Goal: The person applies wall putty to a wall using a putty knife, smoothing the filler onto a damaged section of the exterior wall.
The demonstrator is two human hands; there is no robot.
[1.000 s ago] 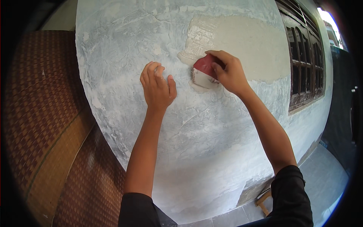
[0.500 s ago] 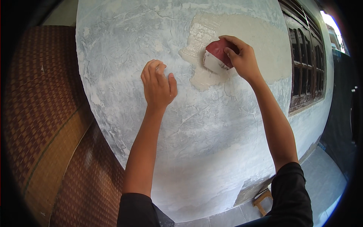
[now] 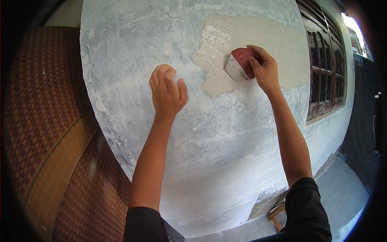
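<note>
My right hand [image 3: 267, 73] grips a red putty spreader [image 3: 243, 57] by its right side, thumb on the near face. White putty coats the spreader's lower left part. It is over a wet-looking beige putty patch [image 3: 278, 42] on the bluish-white wall [image 3: 201, 149]; whether its edge touches the wall I cannot tell. My left hand [image 3: 167, 92] is raised near the wall, left of the patch. Its fingers are loosely bent, the thumb stands apart, and pale smears mark the fingertips. I see nothing held in it.
Brown woven matting [image 3: 48, 88] stands along the left side. A dark wooden window [image 3: 328, 72] is set in the wall at the right. Low at the right are a wooden stool [image 3: 275, 215], partly behind my sleeve, and grey floor tiles [image 3: 242, 232].
My right hand and the spreader have moved a little right and down over the putty patch. The left hand has hardly shifted.
</note>
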